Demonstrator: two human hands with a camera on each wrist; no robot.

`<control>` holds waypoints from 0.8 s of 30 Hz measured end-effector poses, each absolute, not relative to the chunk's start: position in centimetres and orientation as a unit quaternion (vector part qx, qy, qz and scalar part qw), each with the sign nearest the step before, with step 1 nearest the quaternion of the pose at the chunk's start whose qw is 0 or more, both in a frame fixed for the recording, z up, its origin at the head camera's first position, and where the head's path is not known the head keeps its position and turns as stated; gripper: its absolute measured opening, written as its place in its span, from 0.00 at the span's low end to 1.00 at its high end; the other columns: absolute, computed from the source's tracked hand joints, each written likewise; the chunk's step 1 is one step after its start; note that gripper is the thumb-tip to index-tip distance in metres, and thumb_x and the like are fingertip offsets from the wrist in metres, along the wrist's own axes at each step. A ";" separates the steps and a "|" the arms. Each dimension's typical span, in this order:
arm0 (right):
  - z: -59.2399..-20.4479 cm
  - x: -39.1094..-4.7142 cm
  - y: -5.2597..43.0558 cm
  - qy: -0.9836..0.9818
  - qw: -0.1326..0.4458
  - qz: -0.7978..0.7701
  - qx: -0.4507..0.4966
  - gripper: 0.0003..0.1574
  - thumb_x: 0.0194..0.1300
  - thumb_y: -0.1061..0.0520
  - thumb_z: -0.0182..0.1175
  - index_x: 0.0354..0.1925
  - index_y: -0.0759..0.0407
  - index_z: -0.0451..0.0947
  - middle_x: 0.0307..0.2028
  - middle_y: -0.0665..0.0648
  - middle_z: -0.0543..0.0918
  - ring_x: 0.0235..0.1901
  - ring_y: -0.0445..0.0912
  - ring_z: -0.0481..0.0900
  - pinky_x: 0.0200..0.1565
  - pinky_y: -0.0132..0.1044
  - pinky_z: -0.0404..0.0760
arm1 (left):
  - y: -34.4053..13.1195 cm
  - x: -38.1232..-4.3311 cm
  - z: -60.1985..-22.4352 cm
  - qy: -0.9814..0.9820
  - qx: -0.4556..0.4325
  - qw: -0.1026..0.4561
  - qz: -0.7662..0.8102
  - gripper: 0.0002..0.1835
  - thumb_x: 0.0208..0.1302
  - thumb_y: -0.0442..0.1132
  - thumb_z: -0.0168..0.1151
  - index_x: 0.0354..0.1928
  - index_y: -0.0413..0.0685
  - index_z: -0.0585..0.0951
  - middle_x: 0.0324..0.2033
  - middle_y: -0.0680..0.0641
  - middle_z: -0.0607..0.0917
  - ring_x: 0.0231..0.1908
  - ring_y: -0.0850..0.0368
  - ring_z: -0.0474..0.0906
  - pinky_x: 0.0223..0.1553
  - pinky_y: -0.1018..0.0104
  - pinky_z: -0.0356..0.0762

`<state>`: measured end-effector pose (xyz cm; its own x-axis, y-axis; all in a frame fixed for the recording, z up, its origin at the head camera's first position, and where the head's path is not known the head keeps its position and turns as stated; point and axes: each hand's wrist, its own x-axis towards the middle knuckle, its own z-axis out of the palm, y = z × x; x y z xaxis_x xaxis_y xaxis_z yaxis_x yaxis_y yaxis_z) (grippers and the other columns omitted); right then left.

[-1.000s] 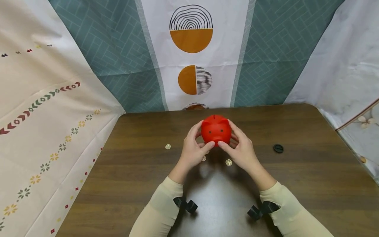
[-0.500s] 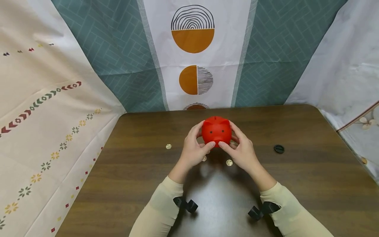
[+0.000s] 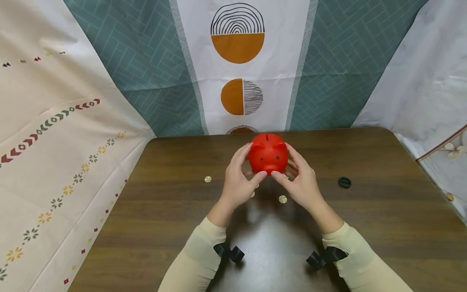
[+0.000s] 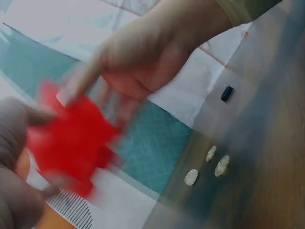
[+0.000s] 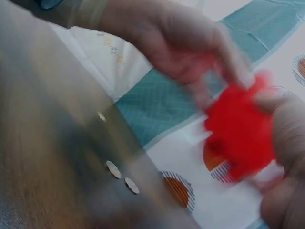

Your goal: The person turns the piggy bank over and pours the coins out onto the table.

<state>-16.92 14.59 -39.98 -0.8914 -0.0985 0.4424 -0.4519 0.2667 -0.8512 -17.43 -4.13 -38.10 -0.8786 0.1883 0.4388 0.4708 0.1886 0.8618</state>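
A red piggy bank (image 3: pixel 268 156) is held up above the table, its snout towards me and the coin slot showing on top. My left hand (image 3: pixel 238 177) grips its left side, thumb near the snout and fingers round the side. On the other side my right hand (image 3: pixel 300 178) grips it likewise, thumb beside the snout. Motion blurs the piggy bank in both wrist views. Gold coins lie on the table below: one coin (image 3: pixel 282 199) in front of the right hand, another coin (image 3: pixel 208 179) left of the left hand, and others partly hidden by the hands.
A round black plug (image 3: pixel 344 182) lies on the wooden table (image 3: pixel 164 227), right of the right hand. Patterned cloth (image 3: pixel 153 73) hangs behind the table's back edge, with more cloth along both sides.
Both hands have raised the piggy bank slightly and tipped it so that its top slot shows more. The coins and the black plug stay where they were.
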 end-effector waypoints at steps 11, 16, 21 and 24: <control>-39.5 -16.7 14.4 -0.797 0.077 0.582 0.141 0.47 0.60 0.62 0.67 0.72 0.59 0.57 0.63 0.66 0.69 0.52 0.64 0.78 0.44 0.46 0.81 | -4.2 -18.7 -40.3 -0.784 -0.142 0.043 -0.603 0.40 0.55 0.33 0.70 0.70 0.49 0.64 0.62 0.47 0.70 0.54 0.42 0.72 0.32 0.61 0.84; -40.8 -17.2 14.8 -0.771 0.234 0.553 0.210 0.50 0.50 0.68 0.72 0.69 0.62 0.62 0.65 0.63 0.68 0.56 0.60 0.76 0.45 0.46 0.80 | -3.9 -17.2 -38.0 -0.736 -0.250 0.157 -0.609 0.38 0.51 0.25 0.70 0.65 0.35 0.67 0.64 0.38 0.68 0.58 0.41 0.70 0.39 0.52 0.83; -42.0 -18.0 15.1 -0.771 0.255 0.541 0.220 0.52 0.50 0.64 0.74 0.70 0.53 0.62 0.66 0.56 0.68 0.56 0.57 0.76 0.44 0.48 0.81 | -3.9 -16.8 -37.1 -0.730 -0.265 0.163 -0.609 0.37 0.51 0.24 0.69 0.65 0.32 0.66 0.63 0.35 0.68 0.58 0.41 0.70 0.39 0.55 0.83; -42.9 -18.2 15.1 -0.795 0.168 0.556 0.174 0.50 0.55 0.54 0.72 0.71 0.44 0.59 0.64 0.54 0.70 0.54 0.56 0.78 0.43 0.46 0.82 | -4.2 -17.4 -38.2 -0.753 -0.208 0.090 -0.618 0.38 0.54 0.27 0.69 0.67 0.38 0.65 0.62 0.39 0.69 0.57 0.39 0.72 0.36 0.59 0.84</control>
<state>-18.24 15.06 -42.92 -0.8827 -0.0901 0.4612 -0.4641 0.3203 -0.8258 -17.42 -4.16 -38.20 -0.8974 0.2014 0.3927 0.4244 0.1499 0.8930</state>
